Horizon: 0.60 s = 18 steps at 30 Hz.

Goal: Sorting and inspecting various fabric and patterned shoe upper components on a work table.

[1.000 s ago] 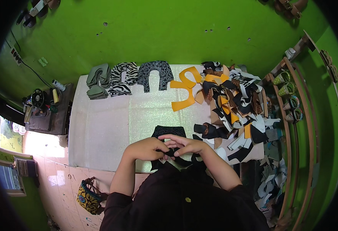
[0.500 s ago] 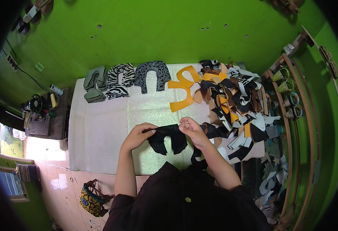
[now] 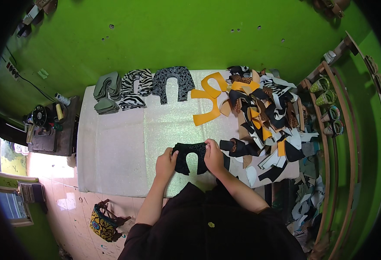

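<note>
Bright green walls (image 3: 177, 39) stand around a white table (image 3: 116, 147), and its far edge sits by one wall. Close to the near edge, in front of the person, is a black arch piece (image 3: 181, 164) with faint pale lines on it. Its round top points to the far edge and its two legs point back at the person. The left hand (image 3: 166, 162) pinches its left side, with the thumb on top. The right hand (image 3: 214, 157) grips its right side near the top corner. I cannot tell if the piece touches the table.

Near the far left corner are grey-green stacks (image 3: 107, 86). Next come zebra-striped pieces (image 3: 144, 78), then a grey and black arch (image 3: 173, 73), all along the far edge. Yellow pieces (image 3: 205, 118) lie to the right of these. A big messy heap of scraps (image 3: 266, 108) fills the far right corner and runs down the right edge. Past the near left corner, a yellow and black bag (image 3: 103, 226) is on the pink floor (image 3: 64, 177)
</note>
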{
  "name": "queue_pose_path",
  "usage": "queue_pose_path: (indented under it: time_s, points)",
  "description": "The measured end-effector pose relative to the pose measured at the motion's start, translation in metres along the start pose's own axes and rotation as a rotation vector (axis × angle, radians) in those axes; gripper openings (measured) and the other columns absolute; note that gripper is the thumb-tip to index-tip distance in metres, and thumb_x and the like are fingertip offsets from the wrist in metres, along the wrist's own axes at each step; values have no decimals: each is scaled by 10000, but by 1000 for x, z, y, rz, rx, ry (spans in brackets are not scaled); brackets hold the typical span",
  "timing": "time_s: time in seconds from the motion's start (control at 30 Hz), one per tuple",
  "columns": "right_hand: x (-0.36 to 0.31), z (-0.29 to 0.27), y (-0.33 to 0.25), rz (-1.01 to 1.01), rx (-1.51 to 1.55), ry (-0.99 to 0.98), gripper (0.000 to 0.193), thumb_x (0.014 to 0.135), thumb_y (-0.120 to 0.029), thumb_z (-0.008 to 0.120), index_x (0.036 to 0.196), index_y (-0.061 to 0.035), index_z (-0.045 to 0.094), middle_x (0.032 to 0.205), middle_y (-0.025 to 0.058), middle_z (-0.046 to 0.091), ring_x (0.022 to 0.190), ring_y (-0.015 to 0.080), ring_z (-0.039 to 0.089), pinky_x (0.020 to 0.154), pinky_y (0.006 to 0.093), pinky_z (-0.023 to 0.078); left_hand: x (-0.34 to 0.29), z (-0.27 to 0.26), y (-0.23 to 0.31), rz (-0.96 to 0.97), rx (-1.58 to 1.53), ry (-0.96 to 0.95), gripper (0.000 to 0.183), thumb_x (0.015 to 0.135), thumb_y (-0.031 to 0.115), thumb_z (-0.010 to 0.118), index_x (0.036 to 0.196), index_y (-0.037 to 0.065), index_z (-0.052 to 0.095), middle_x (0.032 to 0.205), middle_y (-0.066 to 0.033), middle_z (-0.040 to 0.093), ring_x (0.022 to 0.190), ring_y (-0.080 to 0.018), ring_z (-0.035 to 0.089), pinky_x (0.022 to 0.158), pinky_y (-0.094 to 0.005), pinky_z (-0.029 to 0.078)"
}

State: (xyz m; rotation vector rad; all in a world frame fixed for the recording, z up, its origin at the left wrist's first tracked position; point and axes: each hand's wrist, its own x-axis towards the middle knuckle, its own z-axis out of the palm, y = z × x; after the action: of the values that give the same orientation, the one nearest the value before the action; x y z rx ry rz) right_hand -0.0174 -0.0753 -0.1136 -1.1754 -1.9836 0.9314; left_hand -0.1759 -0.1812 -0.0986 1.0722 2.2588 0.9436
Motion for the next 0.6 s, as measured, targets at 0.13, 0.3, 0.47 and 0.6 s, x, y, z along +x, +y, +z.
queue_pose_path:
  time_s: [0.13, 0.3, 0.47, 0.6]
  points:
    - [-2, 6, 7, -126, -109, -8, 144, 868, -40, 451, 1001, -45, 506, 929, 181, 579, 821, 384, 572, 688, 424, 471, -5, 12, -12, 7, 112, 6, 240, 874, 274, 553, 913, 37, 552, 639, -192, 592, 596, -374, 593, 525, -444, 449]
    - [-6, 11, 9, -115, -95, 19, 137, 860, -33, 455, 984, -33, 515, 911, 180, 582, 814, 380, 576, 686, 420, 474, -4, 18, -14, 10, 85, 62, 247, 870, 277, 558, 925, 37, 548, 635, -184, 594, 586, -368, 597, 520, -438, 453]
    - [-7, 9, 8, -100, -57, 33, 129, 853, -32, 463, 969, -27, 521, 890, 183, 582, 816, 381, 575, 703, 420, 474, -1, 18, -10, -11, 148, 73, 258, 866, 296, 563, 926, 45, 555, 633, -166, 600, 580, -349, 602, 523, -425, 458]
    - [-9, 8, 13, -146, -136, 46, 122, 837, -43, 479, 941, -47, 544, 865, 137, 600, 782, 324, 587, 680, 400, 447, 2, 22, -19, 67, 210, 155, 281, 847, 320, 588, 929, 52, 572, 585, -112, 572, 526, -283, 577, 505, -379, 444]
